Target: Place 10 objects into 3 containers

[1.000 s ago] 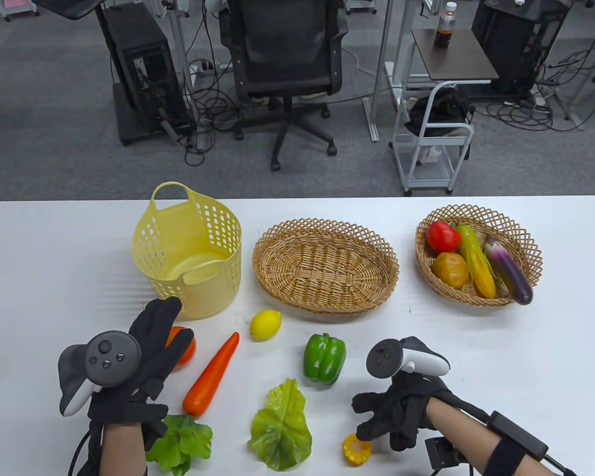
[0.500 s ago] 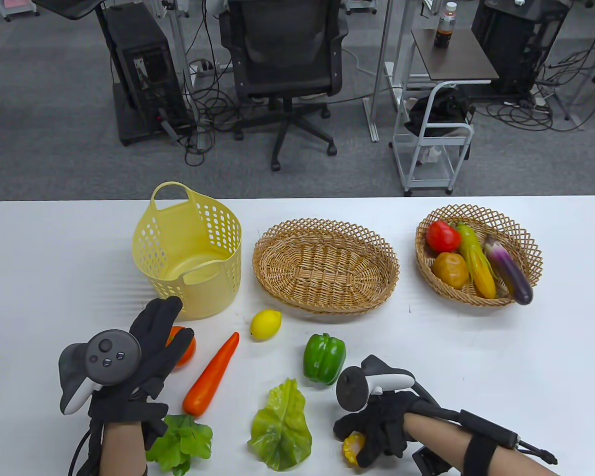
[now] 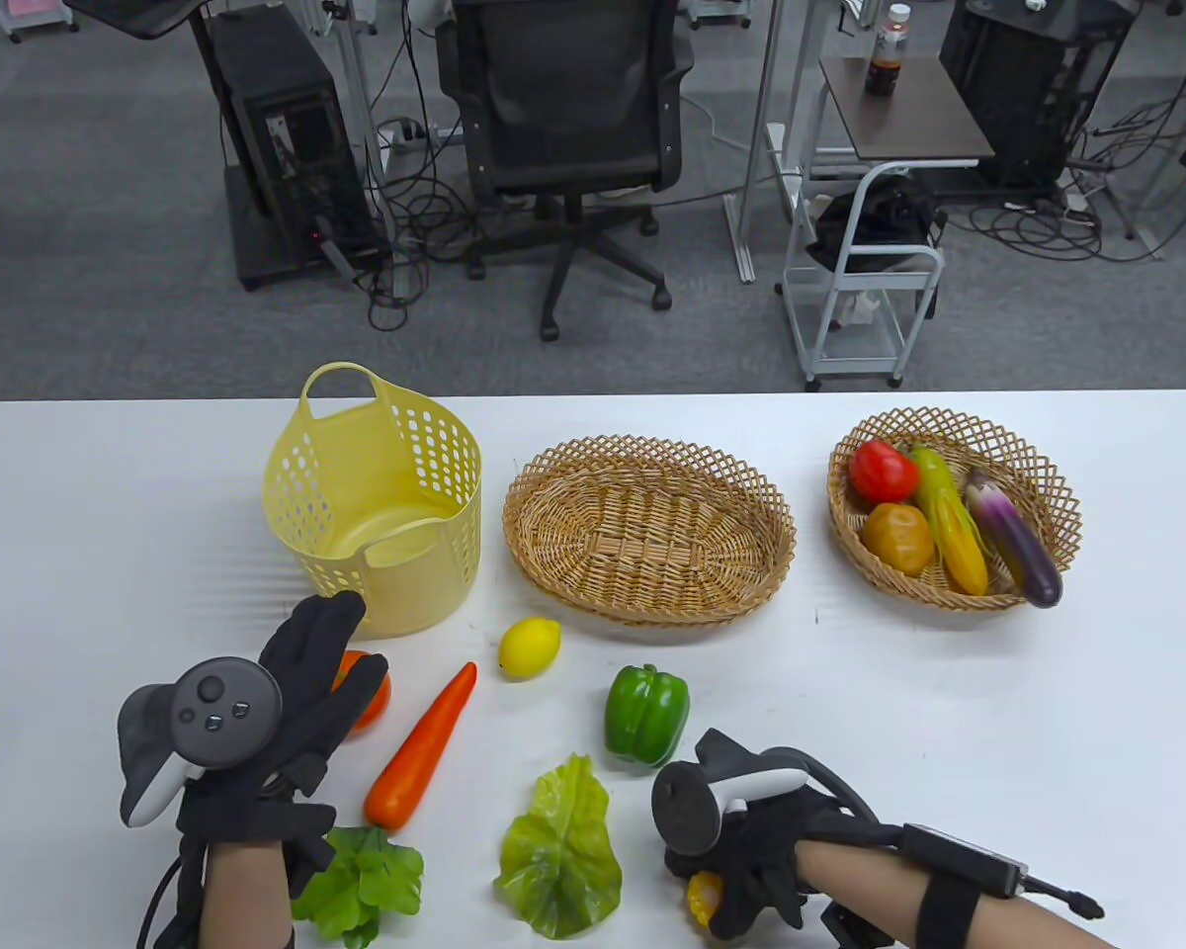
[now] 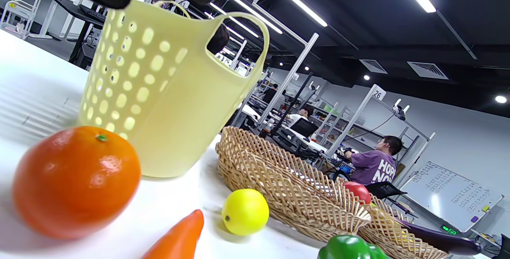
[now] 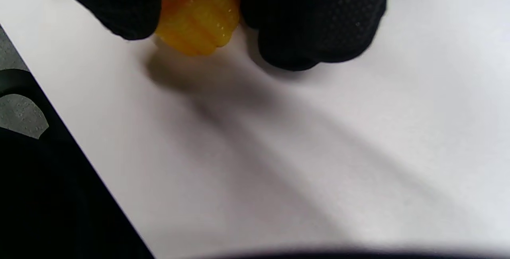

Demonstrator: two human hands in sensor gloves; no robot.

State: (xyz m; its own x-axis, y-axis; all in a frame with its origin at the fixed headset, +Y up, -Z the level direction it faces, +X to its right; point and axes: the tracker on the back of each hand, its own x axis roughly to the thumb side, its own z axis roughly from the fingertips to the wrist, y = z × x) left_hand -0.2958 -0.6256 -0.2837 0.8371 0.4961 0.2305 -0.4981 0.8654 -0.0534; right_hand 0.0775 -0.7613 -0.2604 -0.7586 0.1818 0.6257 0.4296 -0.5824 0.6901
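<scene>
My right hand (image 3: 726,880) pinches a small yellow corn piece (image 3: 702,895) at the table's front edge; the right wrist view shows the corn piece (image 5: 197,16) between my fingertips (image 5: 314,24), just above the table. My left hand (image 3: 296,712) hovers open over an orange (image 3: 371,697), which lies below it in the left wrist view (image 4: 75,181). A carrot (image 3: 420,751), lemon (image 3: 529,647), green pepper (image 3: 646,714) and two lettuce leaves (image 3: 560,855) (image 3: 361,885) lie on the table. The yellow plastic basket (image 3: 376,499) and oval wicker basket (image 3: 649,529) are empty.
The round wicker basket (image 3: 1048,489) at right holds a tomato (image 3: 883,472), a potato (image 3: 897,539), a corn cob (image 3: 949,534) and an eggplant (image 3: 1016,539). The white table's front edge (image 5: 79,151) runs close to my right hand.
My right hand moved left and toward the front edge, came down on the corn piece and closed its fingers on it. The left hand has not moved.
</scene>
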